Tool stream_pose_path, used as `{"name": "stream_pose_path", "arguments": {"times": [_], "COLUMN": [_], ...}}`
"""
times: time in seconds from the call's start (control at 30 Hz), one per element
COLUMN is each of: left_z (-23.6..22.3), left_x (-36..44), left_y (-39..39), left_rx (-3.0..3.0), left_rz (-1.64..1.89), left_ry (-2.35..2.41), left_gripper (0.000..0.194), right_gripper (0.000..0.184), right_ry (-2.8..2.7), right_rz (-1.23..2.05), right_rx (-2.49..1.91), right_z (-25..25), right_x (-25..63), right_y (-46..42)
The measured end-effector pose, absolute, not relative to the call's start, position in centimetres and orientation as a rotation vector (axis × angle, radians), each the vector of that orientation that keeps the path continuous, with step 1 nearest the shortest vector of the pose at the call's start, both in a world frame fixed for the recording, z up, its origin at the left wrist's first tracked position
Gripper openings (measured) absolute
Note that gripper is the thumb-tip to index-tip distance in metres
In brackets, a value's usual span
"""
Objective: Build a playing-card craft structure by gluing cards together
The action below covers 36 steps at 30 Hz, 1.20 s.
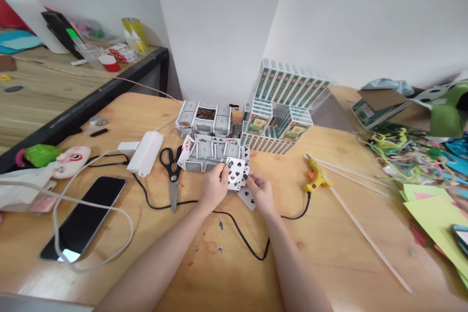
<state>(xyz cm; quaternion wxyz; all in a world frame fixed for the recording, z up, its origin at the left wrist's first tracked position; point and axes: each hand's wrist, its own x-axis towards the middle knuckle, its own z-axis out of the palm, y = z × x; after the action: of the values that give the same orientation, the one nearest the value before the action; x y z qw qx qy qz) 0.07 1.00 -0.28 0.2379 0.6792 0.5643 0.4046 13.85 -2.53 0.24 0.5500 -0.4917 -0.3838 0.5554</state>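
Note:
Between my two hands are playing cards, face toward me, a seven of spades in front and an eight's corner behind it. My left hand pinches their left edge. On the right edge, the fingers of my right hand are closed on the cards. Below them another spade card lies partly covered. Just behind the hands sits a low structure built of playing cards, with loose face-up cards at its ends. A larger card structure stands behind that one.
Green-and-white card boxes are stacked at the back. Scissors, a white power adapter and a phone lie to the left. A yellow glue gun, its black cable and glue sticks lie right; coloured paper is at far right.

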Motion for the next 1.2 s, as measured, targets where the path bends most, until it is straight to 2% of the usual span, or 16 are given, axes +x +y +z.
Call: {"name": "stream_pose_path", "arguments": {"times": [0.17, 0.27, 0.53, 0.6, 0.67, 0.83, 0.9, 1.03, 1.2], "left_z": [-0.4, -0.2, -0.1, -0.2, -0.2, -0.1, -0.2, -0.5, -0.6], "left_x": [0.1, 0.2, 0.9, 1.0, 1.0, 0.7, 0.7, 0.9, 1.0], "left_y": [0.7, 0.5, -0.6, -0.7, -0.6, 0.2, 0.4, 0.3, 0.1], "left_rx": [1.992, 2.093, 2.319, 2.306, 2.2, 1.763, 1.68, 1.696, 1.734], "left_rz": [1.15, 1.168, 1.117, 1.109, 1.115, 1.095, 1.073, 1.001, 0.989], "left_ry": [1.538, 1.475, 1.138, 1.108, 1.166, 1.251, 1.222, 1.178, 1.203], "left_gripper": [0.028, 0.03, 0.029, 0.029, 0.031, 0.034, 0.037, 0.039, 0.038], "right_gripper": [0.028, 0.03, 0.031, 0.031, 0.029, 0.026, 0.028, 0.033, 0.042], "right_ry": [-0.92, -0.981, -1.323, -1.309, -1.248, -0.772, -0.548, -0.368, -0.609], "right_rz": [1.256, 1.113, 0.276, 0.187, 0.293, 1.056, 1.248, 1.501, 1.603], "right_rx": [-1.194, -1.27, -1.84, -1.871, -1.779, -1.184, -1.046, -1.029, -1.008], "right_z": [-0.1, -0.4, -1.1, -1.2, -1.0, -0.3, -0.2, 0.1, 1.3], "right_x": [13.9, 13.9, 12.8, 12.7, 12.8, 13.6, 13.7, 13.5, 13.3], "right_y": [-2.4, -2.4, -3.4, -3.6, -3.6, -2.7, -2.3, -2.2, -2.7]}}
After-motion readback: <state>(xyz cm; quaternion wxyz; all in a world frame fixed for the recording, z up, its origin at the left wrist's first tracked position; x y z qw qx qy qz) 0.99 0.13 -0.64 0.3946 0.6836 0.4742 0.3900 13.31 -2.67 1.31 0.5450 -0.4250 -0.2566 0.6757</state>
